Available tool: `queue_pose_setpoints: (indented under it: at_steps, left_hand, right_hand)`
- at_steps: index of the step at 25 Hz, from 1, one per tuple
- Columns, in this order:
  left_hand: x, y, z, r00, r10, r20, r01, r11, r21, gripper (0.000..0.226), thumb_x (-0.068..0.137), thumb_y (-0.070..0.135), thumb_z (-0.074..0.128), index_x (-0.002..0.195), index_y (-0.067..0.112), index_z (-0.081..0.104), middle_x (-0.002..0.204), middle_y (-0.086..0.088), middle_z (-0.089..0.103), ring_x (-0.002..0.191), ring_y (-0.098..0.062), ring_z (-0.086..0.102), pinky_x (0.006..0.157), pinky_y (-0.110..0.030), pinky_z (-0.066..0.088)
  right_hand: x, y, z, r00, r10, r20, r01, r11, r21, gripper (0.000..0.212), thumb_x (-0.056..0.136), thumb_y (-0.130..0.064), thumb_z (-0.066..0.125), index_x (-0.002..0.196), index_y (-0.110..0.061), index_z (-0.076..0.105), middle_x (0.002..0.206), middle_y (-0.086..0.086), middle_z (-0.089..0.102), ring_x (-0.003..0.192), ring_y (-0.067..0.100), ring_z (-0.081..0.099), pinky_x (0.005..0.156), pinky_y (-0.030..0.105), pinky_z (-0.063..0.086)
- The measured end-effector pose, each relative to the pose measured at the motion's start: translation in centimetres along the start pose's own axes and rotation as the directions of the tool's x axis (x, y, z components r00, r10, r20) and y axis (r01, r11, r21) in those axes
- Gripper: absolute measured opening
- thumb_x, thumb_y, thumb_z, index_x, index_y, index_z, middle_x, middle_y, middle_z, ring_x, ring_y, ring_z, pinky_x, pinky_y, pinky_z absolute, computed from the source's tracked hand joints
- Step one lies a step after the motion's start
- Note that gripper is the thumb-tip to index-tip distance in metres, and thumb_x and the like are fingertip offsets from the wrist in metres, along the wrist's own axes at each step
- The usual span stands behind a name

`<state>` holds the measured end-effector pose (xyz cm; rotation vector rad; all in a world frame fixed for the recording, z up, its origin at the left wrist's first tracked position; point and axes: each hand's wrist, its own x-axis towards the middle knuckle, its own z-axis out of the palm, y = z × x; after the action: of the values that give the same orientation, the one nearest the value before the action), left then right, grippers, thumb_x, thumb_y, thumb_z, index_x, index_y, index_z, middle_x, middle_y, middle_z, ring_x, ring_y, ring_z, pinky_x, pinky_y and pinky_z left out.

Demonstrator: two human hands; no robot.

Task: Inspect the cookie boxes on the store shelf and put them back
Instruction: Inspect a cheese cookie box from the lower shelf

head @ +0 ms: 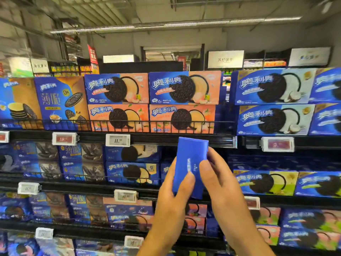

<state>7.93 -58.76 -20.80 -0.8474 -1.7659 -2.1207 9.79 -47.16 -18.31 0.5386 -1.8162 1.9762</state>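
Box in hands: one blue cookie box (pixel 190 163), upright, narrow side to the camera, in front of the second shelf, between both hands.
Left hand (pixel 172 198): closed on the lower left edge of the box, thumb on the face.
Right hand (pixel 221 183): closed on the right edge, a little higher.
Handling: it seems light and stiff cardboard, smooth; cookies inside are fragile, so hold the edges, do not squeeze the faces.
Count above the grip: four peach boxes (pixel 151 102), stacked two by two.
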Motion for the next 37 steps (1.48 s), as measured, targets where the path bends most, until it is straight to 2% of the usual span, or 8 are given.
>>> queue_pose_setpoints:
  at_steps: [5,9,13,16,18,25,30,37]
  left_hand:
    - [0.6,0.7,1.6,0.996,0.002,0.089,-0.011,0.995,0.103,0.069,0.083,0.077,0.044,0.146,0.051,0.037,0.155,0.032,0.028,0.144,0.01,0.021,0.112,-0.018,0.031]
    - [1.6,0.8,0.9,0.994,0.052,0.098,-0.073,0.972,0.222,0.049,0.091,0.054,0.047,0.14,0.049,0.047,0.149,0.034,0.038,0.14,0.012,0.028,0.108,-0.008,0.03]
    - [3.5,-0.6,-2.0,0.989,0.107,-0.102,-0.048,0.887,0.459,0.05,0.094,0.046,0.06,0.138,0.054,0.037,0.155,0.033,0.024,0.144,0.006,0.021,0.116,-0.028,0.03]
    - [4.8,-0.9,-4.4,0.978,-0.089,-0.19,0.144,0.943,0.301,0.086,0.075,0.064,0.073,0.146,0.043,0.03,0.156,0.014,0.035,0.139,-0.011,0.042,0.108,-0.038,0.045]
    - [5.6,-1.0,-5.6,0.988,-0.125,-0.09,0.136,0.982,0.129,0.08,0.074,0.058,0.074,0.144,0.036,0.043,0.147,0.007,0.051,0.129,-0.015,0.056,0.096,-0.038,0.054]
    - [4.9,0.2,-5.6,0.989,0.08,-0.125,-0.07,0.994,0.079,0.056,0.073,0.054,0.081,0.124,0.049,0.061,0.128,0.009,0.067,0.118,-0.013,0.063,0.086,-0.02,0.055]
    - [4.6,0.5,-4.9,0.983,0.069,-0.173,-0.064,0.997,0.038,0.067,0.084,0.027,0.077,0.142,0.038,0.045,0.13,0.007,0.067,0.12,-0.016,0.063,0.091,-0.027,0.056]
    - [4.6,0.3,-4.5,0.988,0.07,-0.14,-0.067,0.997,0.03,0.056,0.075,0.038,0.077,0.126,0.052,0.058,0.129,0.008,0.067,0.121,-0.02,0.063,0.09,-0.025,0.055]
  right_hand:
    - [1.2,-0.9,-2.8,0.99,0.004,-0.14,0.017,0.99,0.142,0.036,0.088,-0.05,0.066,0.115,-0.027,0.072,0.114,0.001,0.076,0.106,0.021,0.072,0.089,0.033,0.059]
    - [2.4,-0.7,-5.5,0.987,0.1,-0.125,-0.043,0.917,0.397,0.038,0.086,-0.051,0.057,0.108,-0.03,0.079,0.119,0.007,0.074,0.108,0.023,0.072,0.086,0.033,0.059]
    - [3.6,0.5,-7.7,0.98,0.174,-0.095,-0.091,0.821,0.563,0.042,0.089,-0.049,0.047,0.11,-0.03,0.079,0.122,0.003,0.073,0.106,0.019,0.072,0.091,0.038,0.059]
    - [4.5,1.0,-8.9,0.982,0.172,-0.075,-0.086,0.77,0.632,0.046,0.09,-0.049,0.046,0.113,-0.025,0.078,0.124,0.004,0.072,0.106,0.02,0.072,0.089,0.039,0.059]
    - [5.1,1.1,-9.4,0.986,0.162,-0.033,-0.1,0.744,0.66,0.047,0.091,-0.049,0.044,0.113,-0.024,0.078,0.123,0.003,0.073,0.106,0.02,0.072,0.089,0.039,0.059]
    - [5.7,0.4,-9.6,0.969,0.23,-0.094,-0.121,0.767,0.63,0.041,0.091,-0.044,0.05,0.11,-0.022,0.079,0.121,0.004,0.074,0.1,0.017,0.074,0.079,0.032,0.062]
    - [5.6,0.1,-9.2,0.963,0.165,-0.213,-0.061,0.903,0.425,0.044,0.097,-0.04,0.05,0.135,-0.021,0.06,0.129,0.005,0.069,0.107,0.021,0.067,0.087,0.039,0.057]
    - [5.4,0.3,-9.9,0.985,0.107,-0.139,-0.053,0.937,0.344,0.044,0.091,-0.037,0.057,0.132,-0.021,0.058,0.127,0.004,0.07,0.105,0.018,0.069,0.086,0.035,0.059]
